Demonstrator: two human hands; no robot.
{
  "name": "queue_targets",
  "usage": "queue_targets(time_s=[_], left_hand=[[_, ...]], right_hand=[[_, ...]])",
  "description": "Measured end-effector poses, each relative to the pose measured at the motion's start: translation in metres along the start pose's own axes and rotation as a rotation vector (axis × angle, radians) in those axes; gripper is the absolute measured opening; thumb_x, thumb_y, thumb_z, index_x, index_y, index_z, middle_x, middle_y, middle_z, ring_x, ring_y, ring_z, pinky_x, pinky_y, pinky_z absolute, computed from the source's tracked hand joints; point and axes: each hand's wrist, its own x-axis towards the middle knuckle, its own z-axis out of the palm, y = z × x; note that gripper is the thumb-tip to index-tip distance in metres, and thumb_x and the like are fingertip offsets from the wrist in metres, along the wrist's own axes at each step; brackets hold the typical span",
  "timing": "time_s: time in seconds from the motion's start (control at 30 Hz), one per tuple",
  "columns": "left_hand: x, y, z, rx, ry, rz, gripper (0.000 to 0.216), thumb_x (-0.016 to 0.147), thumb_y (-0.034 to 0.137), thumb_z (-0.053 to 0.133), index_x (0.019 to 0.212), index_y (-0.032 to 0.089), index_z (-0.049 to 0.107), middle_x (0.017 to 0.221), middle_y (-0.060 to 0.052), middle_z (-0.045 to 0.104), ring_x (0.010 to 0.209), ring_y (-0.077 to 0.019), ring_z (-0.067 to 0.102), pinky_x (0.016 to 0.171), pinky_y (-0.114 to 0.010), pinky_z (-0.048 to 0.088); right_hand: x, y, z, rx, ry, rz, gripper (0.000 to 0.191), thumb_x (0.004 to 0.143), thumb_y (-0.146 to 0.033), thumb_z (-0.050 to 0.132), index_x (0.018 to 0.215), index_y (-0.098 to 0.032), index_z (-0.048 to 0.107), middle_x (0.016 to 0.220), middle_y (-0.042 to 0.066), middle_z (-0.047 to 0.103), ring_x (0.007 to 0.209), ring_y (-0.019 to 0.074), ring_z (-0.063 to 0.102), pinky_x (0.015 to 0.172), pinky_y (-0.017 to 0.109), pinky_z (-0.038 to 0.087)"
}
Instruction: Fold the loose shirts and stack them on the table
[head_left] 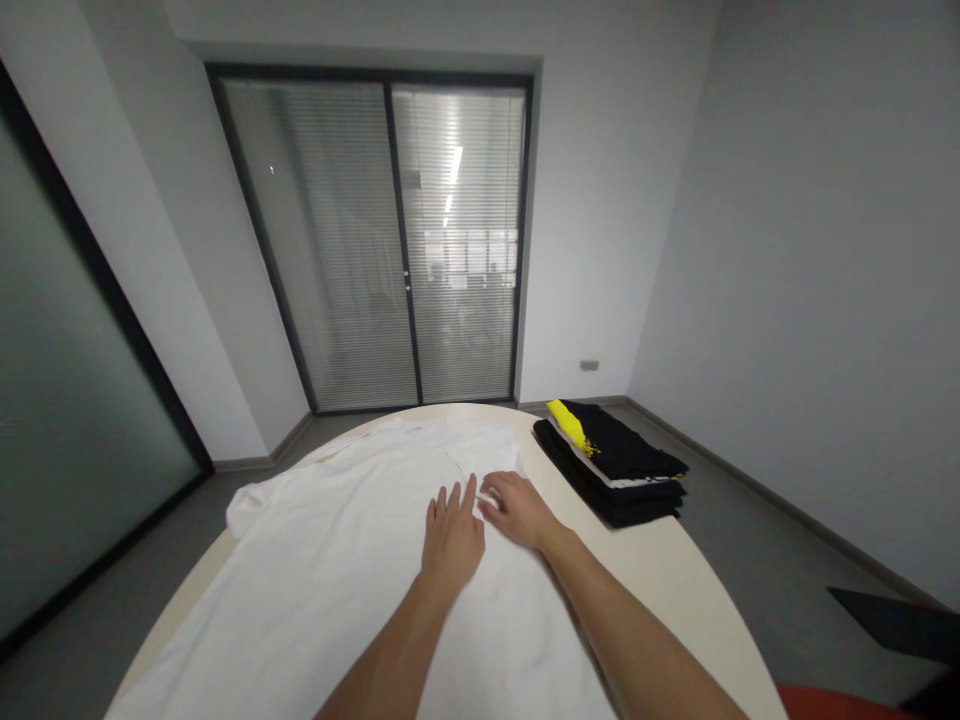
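A white garment point(345, 560) lies spread flat over most of a round cream table point(675, 590). My left hand point(451, 540) rests palm down on the cloth near its middle, fingers stretched out and close together. My right hand point(517, 508) lies just to its right, also on the cloth, with fingers curled down and the tips pressing or pinching the fabric near the collar area. The two hands almost touch.
A stack of folded black clothes point(615, 470) with a yellow patch on top sits at the table's far right edge. Beyond the table are a glass sliding door with blinds point(390, 250), grey floor and white walls. A red chair edge point(840, 705) shows bottom right.
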Motion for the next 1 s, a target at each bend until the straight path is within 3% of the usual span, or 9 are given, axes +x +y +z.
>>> queue_targets(time_s=[0.1, 0.2, 0.3, 0.4, 0.53, 0.63, 0.77, 0.87, 1.0], left_hand=[[-0.001, 0.0, -0.001, 0.019, -0.006, 0.021, 0.064, 0.093, 0.018, 0.041, 0.156, 0.023, 0.031, 0.157, -0.01, 0.041, 0.144, -0.0328, 0.034, 0.117, -0.05, 0.026], [0.0, -0.001, 0.002, 0.005, 0.002, 0.048, 0.061, 0.093, 0.019, 0.041, 0.153, 0.023, 0.038, 0.157, -0.007, 0.041, 0.145, -0.0325, 0.033, 0.118, -0.051, 0.026], [0.0, 0.0, 0.005, -0.013, 0.006, 0.068, 0.054, 0.094, 0.022, 0.042, 0.148, 0.025, 0.048, 0.156, -0.006, 0.042, 0.145, -0.0313, 0.033, 0.119, -0.051, 0.025], [0.0, 0.001, 0.003, -0.026, 0.004, 0.072, 0.05, 0.095, 0.025, 0.042, 0.144, 0.023, 0.052, 0.159, -0.006, 0.037, 0.146, -0.0317, 0.032, 0.118, -0.05, 0.026], [-0.002, 0.003, -0.003, -0.047, -0.035, 0.114, 0.05, 0.099, 0.035, 0.04, 0.148, 0.028, 0.048, 0.159, -0.003, 0.037, 0.146, -0.0328, 0.032, 0.119, -0.052, 0.025], [-0.003, 0.004, -0.001, -0.054, -0.068, 0.126, 0.052, 0.099, 0.045, 0.039, 0.148, 0.029, 0.048, 0.159, -0.003, 0.037, 0.147, -0.0347, 0.028, 0.12, -0.053, 0.022], [-0.004, 0.007, 0.002, -0.034, -0.067, 0.115, 0.057, 0.099, 0.049, 0.038, 0.152, 0.028, 0.042, 0.162, -0.005, 0.031, 0.149, -0.0351, 0.023, 0.121, -0.055, 0.018], [-0.007, 0.002, -0.009, -0.039, -0.133, 0.147, 0.06, 0.099, 0.052, 0.037, 0.154, 0.027, 0.038, 0.163, -0.006, 0.027, 0.15, -0.0354, 0.02, 0.121, -0.056, 0.017], [-0.023, -0.018, -0.037, -0.098, -0.318, 0.367, 0.07, 0.095, 0.056, 0.046, 0.158, 0.032, 0.025, 0.167, -0.005, 0.011, 0.152, -0.0341, 0.011, 0.121, -0.053, 0.018]], right_hand=[[0.0, 0.005, 0.002, 0.003, 0.06, 0.009, 0.033, 0.096, -0.04, 0.052, 0.121, -0.021, 0.063, 0.127, 0.008, 0.065, 0.12, 0.0218, 0.054, 0.103, 0.031, 0.035], [0.002, 0.013, 0.006, -0.093, 0.146, 0.189, 0.042, 0.103, -0.038, 0.036, 0.134, -0.02, 0.056, 0.142, 0.011, 0.055, 0.133, 0.0228, 0.045, 0.111, 0.034, 0.029], [0.002, 0.023, 0.012, -0.183, 0.06, 0.366, 0.05, 0.102, -0.044, 0.038, 0.144, -0.02, 0.049, 0.154, 0.014, 0.041, 0.142, 0.0291, 0.034, 0.115, 0.043, 0.023], [0.0, 0.03, 0.014, -0.234, 0.046, 0.455, 0.056, 0.099, -0.051, 0.042, 0.147, -0.021, 0.046, 0.158, 0.018, 0.033, 0.142, 0.0351, 0.034, 0.112, 0.049, 0.026], [0.0, 0.029, 0.005, -0.328, 0.102, 0.515, 0.044, 0.099, -0.042, 0.042, 0.132, -0.019, 0.059, 0.138, 0.019, 0.055, 0.127, 0.0344, 0.05, 0.099, 0.046, 0.04], [0.003, 0.028, -0.007, -0.349, 0.097, 0.607, 0.042, 0.095, -0.039, 0.05, 0.124, -0.012, 0.062, 0.127, 0.022, 0.062, 0.118, 0.0346, 0.057, 0.09, 0.042, 0.047], [0.006, 0.036, -0.023, -0.231, -0.052, 0.745, 0.051, 0.091, -0.045, 0.055, 0.122, -0.006, 0.063, 0.119, 0.026, 0.066, 0.109, 0.0354, 0.065, 0.087, 0.042, 0.05], [0.005, 0.048, -0.03, -0.155, -0.133, 0.713, 0.048, 0.089, -0.048, 0.057, 0.113, -0.009, 0.069, 0.116, 0.025, 0.069, 0.108, 0.0358, 0.067, 0.084, 0.042, 0.051], [0.006, 0.063, -0.03, -0.044, -0.119, 0.627, 0.04, 0.088, -0.046, 0.06, 0.099, -0.009, 0.071, 0.101, 0.022, 0.073, 0.096, 0.0321, 0.071, 0.076, 0.036, 0.05]])
